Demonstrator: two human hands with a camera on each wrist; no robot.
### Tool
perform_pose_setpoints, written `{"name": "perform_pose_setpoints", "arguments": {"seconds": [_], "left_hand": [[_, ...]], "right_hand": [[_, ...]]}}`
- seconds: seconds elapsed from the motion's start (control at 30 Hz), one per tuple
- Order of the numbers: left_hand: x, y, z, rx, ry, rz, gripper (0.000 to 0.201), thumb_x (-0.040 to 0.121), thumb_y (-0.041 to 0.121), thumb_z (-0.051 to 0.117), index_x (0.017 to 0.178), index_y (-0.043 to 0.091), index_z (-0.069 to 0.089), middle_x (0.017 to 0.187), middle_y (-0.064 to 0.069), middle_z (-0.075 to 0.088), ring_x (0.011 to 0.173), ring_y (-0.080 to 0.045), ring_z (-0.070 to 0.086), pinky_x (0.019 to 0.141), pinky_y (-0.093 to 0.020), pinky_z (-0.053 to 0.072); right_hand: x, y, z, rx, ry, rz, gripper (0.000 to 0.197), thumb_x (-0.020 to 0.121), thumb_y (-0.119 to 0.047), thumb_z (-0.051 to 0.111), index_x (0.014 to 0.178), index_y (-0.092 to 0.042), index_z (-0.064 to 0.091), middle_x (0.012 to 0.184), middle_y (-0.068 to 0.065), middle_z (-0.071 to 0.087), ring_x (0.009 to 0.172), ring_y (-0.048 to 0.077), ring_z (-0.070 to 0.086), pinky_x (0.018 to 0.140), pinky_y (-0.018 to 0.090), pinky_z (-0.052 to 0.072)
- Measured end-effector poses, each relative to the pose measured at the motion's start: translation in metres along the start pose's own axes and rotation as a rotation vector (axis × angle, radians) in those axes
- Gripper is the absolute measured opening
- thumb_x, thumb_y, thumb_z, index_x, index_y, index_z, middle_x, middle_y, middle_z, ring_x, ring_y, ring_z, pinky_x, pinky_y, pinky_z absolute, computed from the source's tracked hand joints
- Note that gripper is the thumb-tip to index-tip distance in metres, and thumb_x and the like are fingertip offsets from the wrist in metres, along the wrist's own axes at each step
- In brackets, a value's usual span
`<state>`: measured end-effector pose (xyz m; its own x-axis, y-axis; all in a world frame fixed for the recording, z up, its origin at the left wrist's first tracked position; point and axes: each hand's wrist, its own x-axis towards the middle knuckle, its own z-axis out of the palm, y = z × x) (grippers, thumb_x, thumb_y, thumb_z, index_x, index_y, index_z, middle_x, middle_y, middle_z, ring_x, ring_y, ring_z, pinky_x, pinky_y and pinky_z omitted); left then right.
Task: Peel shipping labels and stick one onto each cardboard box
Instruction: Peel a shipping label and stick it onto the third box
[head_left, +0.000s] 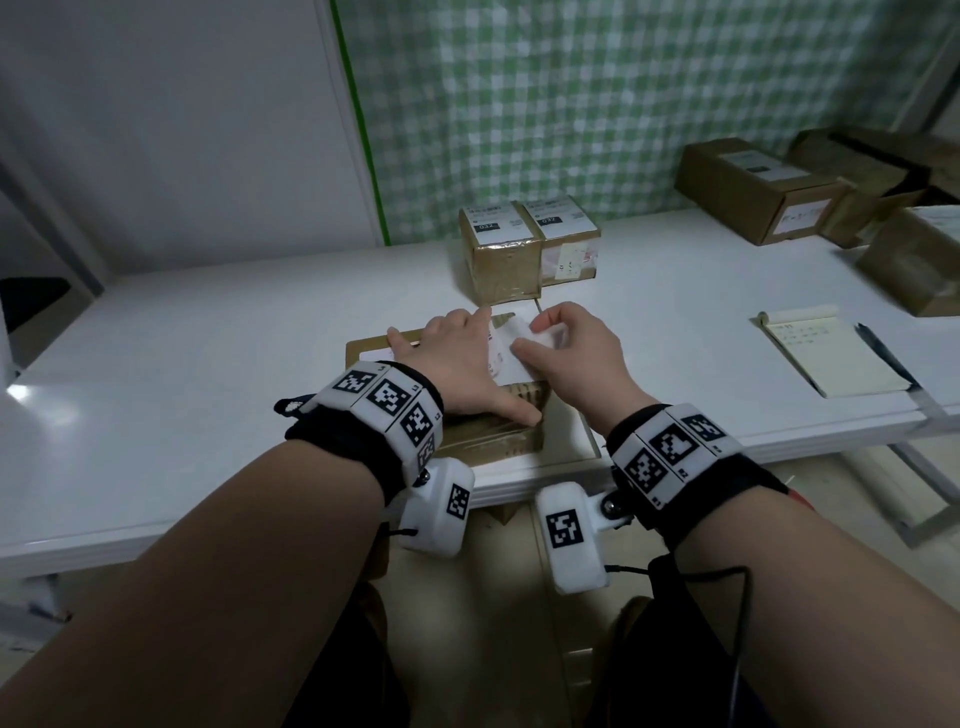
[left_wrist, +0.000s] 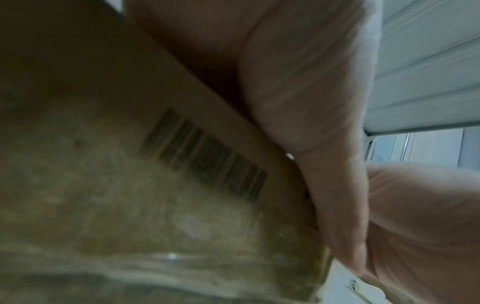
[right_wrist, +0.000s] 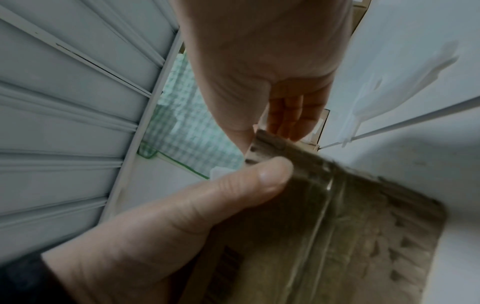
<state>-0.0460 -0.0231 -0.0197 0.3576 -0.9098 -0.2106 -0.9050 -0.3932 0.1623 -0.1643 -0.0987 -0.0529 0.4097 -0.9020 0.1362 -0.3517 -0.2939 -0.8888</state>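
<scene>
A taped cardboard box (head_left: 498, 441) stands near the table's front edge, with a barcode on its side (left_wrist: 207, 154). A white shipping label (head_left: 506, 358) lies on its top. My left hand (head_left: 457, 358) lies flat over the box top and the label's left part, fingers straight and spread. Its thumb (right_wrist: 259, 179) rests along the box's front edge (right_wrist: 337, 236). My right hand (head_left: 540, 335) pinches the label's lifted right end between thumb and fingers. The right hand's palm (right_wrist: 259, 51) hangs above the box corner. How much of the label sticks is hidden.
Two labelled boxes (head_left: 501, 254) (head_left: 566, 234) stand side by side just behind. More boxes (head_left: 753, 187) (head_left: 914, 260) crowd the far right. A notepad (head_left: 831, 353) and pen (head_left: 883, 353) lie at the right. A flat tan sheet (head_left: 363, 348) lies under the near box.
</scene>
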Motion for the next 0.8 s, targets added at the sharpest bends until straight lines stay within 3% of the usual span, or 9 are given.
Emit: {"name": "perform_pose_setpoints", "arguments": {"seconds": [0.23,0.33,0.43,0.53,0.63,0.7,0.8], "left_hand": [[0.000,0.001,0.002,-0.004,0.027,-0.003,0.125,0.053,0.073,0.070,0.149,0.020,0.010,0.154,-0.003,0.021,0.142,-0.025,0.017,0.109,-0.067,0.006],[0.000,0.000,0.002,-0.009,0.028,0.000,0.124,0.052,0.074,0.070,0.148,0.021,0.011,0.154,-0.002,0.020,0.143,-0.024,0.017,0.109,-0.068,0.005],[0.000,0.000,0.002,-0.017,0.029,0.002,0.124,0.052,0.074,0.070,0.148,0.022,0.012,0.154,-0.001,0.020,0.142,-0.024,0.017,0.109,-0.068,0.005],[0.000,0.000,0.002,-0.019,0.037,0.001,0.123,0.052,0.074,0.070,0.148,0.021,0.013,0.153,-0.001,0.022,0.142,-0.024,0.018,0.109,-0.068,0.005],[0.000,-0.001,0.003,-0.014,0.042,0.000,0.124,0.051,0.075,0.069,0.148,0.022,0.013,0.153,-0.001,0.022,0.142,-0.024,0.018,0.109,-0.068,0.005],[0.000,-0.001,0.003,-0.016,0.039,0.000,0.124,0.051,0.075,0.069,0.148,0.022,0.012,0.154,0.000,0.021,0.142,-0.024,0.017,0.109,-0.068,0.005],[-0.001,-0.001,0.004,-0.024,0.040,0.000,0.125,0.051,0.075,0.069,0.148,0.023,0.012,0.154,0.000,0.020,0.143,-0.024,0.016,0.109,-0.067,0.004]], "right_hand": [[0.008,0.005,-0.002,-0.096,0.055,-0.040,0.008,0.082,-0.014,0.059,0.083,-0.022,0.057,0.069,-0.008,0.050,0.063,0.008,0.046,0.056,0.024,0.036],[0.013,0.020,-0.011,-0.170,0.162,0.066,0.021,0.082,-0.005,0.046,0.075,-0.022,0.056,0.074,-0.005,0.057,0.071,0.016,0.051,0.062,0.023,0.033],[0.019,0.034,-0.024,-0.139,0.230,0.170,0.014,0.081,-0.010,0.049,0.079,-0.020,0.058,0.082,-0.002,0.060,0.078,0.019,0.053,0.069,0.022,0.035],[0.026,0.035,-0.032,-0.103,0.268,0.182,0.009,0.082,-0.019,0.053,0.087,-0.017,0.061,0.089,0.000,0.062,0.089,0.022,0.058,0.076,0.025,0.041],[0.031,0.035,-0.036,-0.089,0.258,0.203,0.024,0.086,-0.018,0.052,0.107,-0.012,0.062,0.108,0.006,0.063,0.105,0.025,0.058,0.088,0.026,0.042],[0.033,0.039,-0.037,-0.090,0.213,0.240,0.038,0.086,-0.018,0.053,0.123,-0.011,0.056,0.127,0.009,0.058,0.115,0.028,0.056,0.101,0.034,0.043],[0.030,0.041,-0.036,-0.078,0.108,0.274,0.056,0.084,-0.017,0.053,0.139,-0.015,0.044,0.143,0.011,0.046,0.123,0.030,0.052,0.104,0.043,0.043]]}}
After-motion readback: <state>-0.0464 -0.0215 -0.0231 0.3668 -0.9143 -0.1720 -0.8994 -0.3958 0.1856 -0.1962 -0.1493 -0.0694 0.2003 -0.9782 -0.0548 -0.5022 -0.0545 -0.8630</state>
